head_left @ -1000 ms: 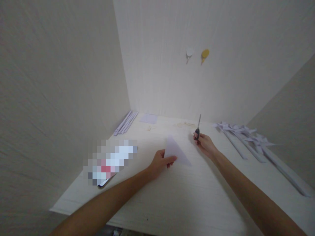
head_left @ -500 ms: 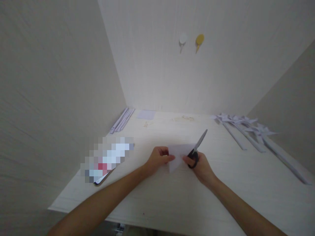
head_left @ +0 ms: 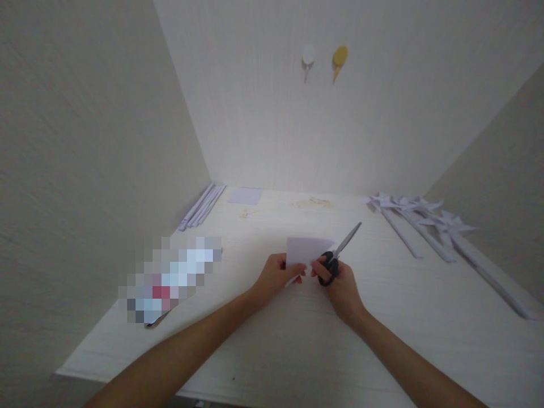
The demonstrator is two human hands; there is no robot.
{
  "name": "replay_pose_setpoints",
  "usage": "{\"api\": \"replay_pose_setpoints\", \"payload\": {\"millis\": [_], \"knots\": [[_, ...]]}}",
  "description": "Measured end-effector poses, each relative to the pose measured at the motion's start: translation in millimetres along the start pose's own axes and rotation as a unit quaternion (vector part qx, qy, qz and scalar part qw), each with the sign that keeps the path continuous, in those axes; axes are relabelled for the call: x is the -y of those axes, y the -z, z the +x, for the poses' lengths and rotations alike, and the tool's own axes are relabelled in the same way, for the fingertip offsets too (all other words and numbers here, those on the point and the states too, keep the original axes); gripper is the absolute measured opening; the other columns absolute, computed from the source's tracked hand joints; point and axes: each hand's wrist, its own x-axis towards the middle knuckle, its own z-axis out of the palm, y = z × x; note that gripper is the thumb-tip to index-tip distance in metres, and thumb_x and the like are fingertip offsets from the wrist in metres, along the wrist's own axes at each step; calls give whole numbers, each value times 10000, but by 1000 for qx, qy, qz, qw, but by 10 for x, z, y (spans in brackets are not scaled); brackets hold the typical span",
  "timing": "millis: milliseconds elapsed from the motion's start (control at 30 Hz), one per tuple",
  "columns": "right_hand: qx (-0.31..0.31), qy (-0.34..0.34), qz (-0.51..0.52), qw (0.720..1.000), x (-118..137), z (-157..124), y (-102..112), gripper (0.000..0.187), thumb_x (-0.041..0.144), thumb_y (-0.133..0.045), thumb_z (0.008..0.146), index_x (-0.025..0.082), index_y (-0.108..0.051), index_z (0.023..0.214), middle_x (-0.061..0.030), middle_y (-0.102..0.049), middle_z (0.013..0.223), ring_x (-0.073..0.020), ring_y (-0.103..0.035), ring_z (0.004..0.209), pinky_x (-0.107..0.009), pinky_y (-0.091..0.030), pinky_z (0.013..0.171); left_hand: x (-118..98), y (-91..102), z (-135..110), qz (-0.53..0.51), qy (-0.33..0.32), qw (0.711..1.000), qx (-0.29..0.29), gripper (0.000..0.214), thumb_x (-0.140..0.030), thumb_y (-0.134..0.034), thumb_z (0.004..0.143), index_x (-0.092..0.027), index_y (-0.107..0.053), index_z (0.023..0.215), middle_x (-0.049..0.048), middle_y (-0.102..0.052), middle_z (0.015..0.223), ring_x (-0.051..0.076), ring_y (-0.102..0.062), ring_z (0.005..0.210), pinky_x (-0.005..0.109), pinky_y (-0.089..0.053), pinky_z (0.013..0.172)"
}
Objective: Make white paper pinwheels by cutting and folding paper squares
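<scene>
Head: two hands (head_left: pixel 268 279), one paper (head_left: pixel 304 250), one scissors (head_left: pixel 335 257)

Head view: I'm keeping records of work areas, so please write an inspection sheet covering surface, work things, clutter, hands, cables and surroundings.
Surface: white table, with a small dark spot near the front edge.
Work things: paper and scissors, both held above the table.
Clutter: blurred phone at left; paper sticks and paper square at back left; small pale bits behind, too small to identify; paper pinwheels at right.
Hands: left hand grips the paper; right hand holds the scissors, blades pointing away.
Cables: nothing seen.
Surroundings: pale walls; white hook and yellow hook on the back one.
</scene>
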Motion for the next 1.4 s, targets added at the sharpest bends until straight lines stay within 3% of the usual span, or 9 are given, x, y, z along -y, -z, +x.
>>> {"api": "replay_pose_setpoints", "payload": {"millis": [200, 333, 500, 633, 733, 1000, 1400], "knots": [[148, -62, -15, 987, 35, 9, 140, 384, 514, -380, 758, 156, -478, 660, 31, -417, 498, -71, -324, 426, -211, -228, 395, 59, 107, 54, -64, -18, 994, -86, 193, -289, -589, 630, -123, -521, 559, -28, -490, 475, 58, -427, 413, 185, -340, 411], [226, -37, -112, 967, 146, 12, 233, 419, 539, -433, 715, 173, -385, 516, 31, -376, 476, -79, -351, 445, -215, -273, 417, 69, 153, 76, -77, -18, 990, -119, 206, -290, -596, 623, -126, -504, 540, -38, -462, 450, 49, -399, 393, 177, -325, 383], [294, -77, -182, 935, 159, 12, 286, 376, 470, -455, 729, 175, -368, 512, 50, -350, 429, -60, -295, 386, -205, -219, 371, 42, 182, 97, -92, -24, 986, -140, 190, -285, -593, 626, -123, -518, 562, -29, -483, 464, 56, -423, 409, 174, -336, 378], [305, -74, -200, 928, 119, -1, 277, 333, 406, -491, 718, 174, -371, 512, 55, -338, 442, -60, -299, 397, -198, -214, 369, -9, 206, 94, -112, -23, 981, -157, 176, -273, -598, 621, -110, -583, 686, 35, -594, 641, 103, -542, 579, 179, -397, 443], [307, -72, -205, 927, 99, -10, 269, 308, 376, -505, 706, 174, -374, 514, 58, -328, 453, -61, -287, 406, -198, -199, 368, -31, 206, 77, -125, -18, 983, -136, 223, -296, -586, 637, -109, -600, 758, 75, -629, 762, 139, -586, 688, 196, -429, 502], [307, -77, -204, 927, 95, -13, 282, 322, 395, -512, 691, 181, -351, 512, 57, -304, 478, -66, -269, 423, -204, -194, 382, -10, 214, 74, -139, -13, 986, -88, 244, -327, -581, 652, -109, -591, 762, 92, -650, 804, 161, -609, 726, 219, -437, 566], [314, -89, -199, 924, 103, -9, 285, 297, 348, -510, 690, 183, -340, 510, 62, -283, 472, -61, -250, 415, -202, -179, 382, 0, 229, 83, -151, -17, 985, -76, 235, -316, -588, 653, -111, -597, 768, 81, -651, 794, 150, -610, 719, 215, -430, 576]]}}
